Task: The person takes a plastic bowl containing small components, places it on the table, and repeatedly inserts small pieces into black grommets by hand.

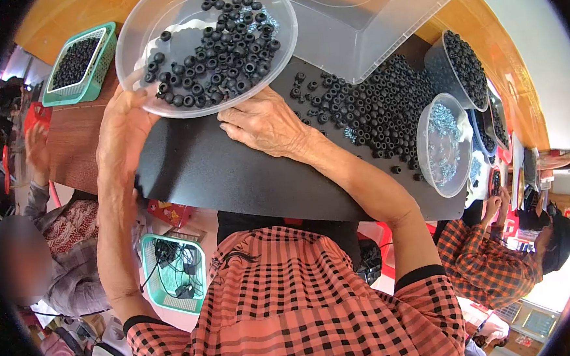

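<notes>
A round clear plastic bowl is tilted toward me above the dark tabletop. Many black round beads with holes lie in it, along with some small light-blue pieces. My left hand grips the bowl's lower left rim, its fingertips showing faintly through the plastic. Just below the near rim is my right hand, fingers curled against the bowl's underside. Whatever those fingers hold is hidden. To the right of it, loose black beads spread in a thick layer over the table.
A clear plastic bin leans behind the beads. At right stand a bead-filled tub and a bowl of light-blue pieces. A green basket is far left; another green basket sits below. People sit on both sides.
</notes>
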### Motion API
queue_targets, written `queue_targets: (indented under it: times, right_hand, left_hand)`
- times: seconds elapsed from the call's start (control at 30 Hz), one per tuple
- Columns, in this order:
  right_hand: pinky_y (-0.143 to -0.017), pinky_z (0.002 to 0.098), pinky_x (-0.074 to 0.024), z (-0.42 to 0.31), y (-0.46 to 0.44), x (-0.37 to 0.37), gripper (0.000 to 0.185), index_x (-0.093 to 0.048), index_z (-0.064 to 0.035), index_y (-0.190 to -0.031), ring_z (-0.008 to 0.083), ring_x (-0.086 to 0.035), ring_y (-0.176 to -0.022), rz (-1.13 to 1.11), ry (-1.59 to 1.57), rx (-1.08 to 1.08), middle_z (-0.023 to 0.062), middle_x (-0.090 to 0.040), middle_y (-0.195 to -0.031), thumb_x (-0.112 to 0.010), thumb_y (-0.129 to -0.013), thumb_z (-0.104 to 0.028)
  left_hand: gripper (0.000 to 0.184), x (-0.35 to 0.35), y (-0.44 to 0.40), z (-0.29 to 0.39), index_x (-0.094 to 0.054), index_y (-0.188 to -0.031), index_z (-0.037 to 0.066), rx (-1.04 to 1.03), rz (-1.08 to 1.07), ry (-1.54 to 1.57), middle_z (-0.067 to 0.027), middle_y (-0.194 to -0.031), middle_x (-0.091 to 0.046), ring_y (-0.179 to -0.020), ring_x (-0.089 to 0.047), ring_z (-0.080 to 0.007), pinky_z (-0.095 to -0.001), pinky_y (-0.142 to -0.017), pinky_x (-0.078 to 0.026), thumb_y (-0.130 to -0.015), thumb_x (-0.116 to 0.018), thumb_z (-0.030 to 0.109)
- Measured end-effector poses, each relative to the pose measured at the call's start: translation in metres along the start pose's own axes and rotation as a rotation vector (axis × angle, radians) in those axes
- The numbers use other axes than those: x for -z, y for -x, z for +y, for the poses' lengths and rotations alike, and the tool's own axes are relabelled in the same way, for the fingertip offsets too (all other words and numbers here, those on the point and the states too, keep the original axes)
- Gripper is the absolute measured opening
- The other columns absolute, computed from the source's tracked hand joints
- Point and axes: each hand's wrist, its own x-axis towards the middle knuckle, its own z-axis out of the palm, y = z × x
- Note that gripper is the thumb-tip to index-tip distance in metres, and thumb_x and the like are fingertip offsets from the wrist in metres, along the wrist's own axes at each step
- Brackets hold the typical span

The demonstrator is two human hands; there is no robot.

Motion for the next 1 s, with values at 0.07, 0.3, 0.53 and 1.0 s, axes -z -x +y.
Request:
queue_targets:
  times: [0.07,0.3,0.53,1.0]
  right_hand:
    - [-0.094,0.0405,-0.0418,0.0,-0.001,-0.003,0.019,-0.068,-0.0025,-0.087,0.0238,-0.055,-0.101,0.01,0.01,0.013,0.0062,-0.063,-0.094,-0.072,-0.073,-0.015]
    - [-0.084,0.0359,-0.0415,-0.001,-0.001,0.0,0.018,-0.066,-0.0047,-0.089,0.0206,-0.054,-0.099,-0.037,0.02,-0.025,0.0035,-0.061,-0.096,-0.071,-0.075,-0.015]
    - [-0.083,0.0353,-0.0403,0.0,-0.001,-0.002,0.016,-0.066,-0.0054,-0.086,0.0194,-0.053,-0.096,-0.023,0.01,-0.014,0.0027,-0.061,-0.093,-0.071,-0.074,-0.015]
    - [-0.089,0.0439,-0.0372,0.044,-0.018,0.017,0.039,-0.06,-0.003,-0.105,0.0264,-0.049,-0.107,0.095,0.338,-0.215,0.0082,-0.055,-0.114,-0.073,-0.071,-0.018]
  left_hand:
    - [0.061,0.029,0.004,-0.01,-0.04,-0.135,-0.004,-0.003,-0.005,0.049,-0.0132,-0.115,-0.056,-0.099,-0.058,-0.0217,-0.0391,-0.089,-0.049,-0.083,-0.062,0.02]
    - [0.06,0.078,0.047,-0.012,-0.043,-0.135,0.001,-0.069,0.097,0.179,-0.0076,-0.12,-0.053,-0.107,-0.053,-0.0204,-0.0375,-0.099,-0.042,-0.085,-0.063,0.025]
    - [0.056,0.099,0.098,-0.008,-0.039,-0.139,0.005,-0.035,0.196,0.286,-0.0118,-0.138,-0.048,-0.123,-0.049,-0.025,-0.0373,-0.109,-0.038,-0.088,-0.056,0.021]
    - [0.051,0.208,0.129,-0.055,-0.04,-0.131,-0.007,-0.202,0.502,0.245,-0.0157,-0.133,-0.05,-0.12,-0.051,-0.0261,-0.0418,-0.103,-0.044,-0.086,-0.058,0.009]
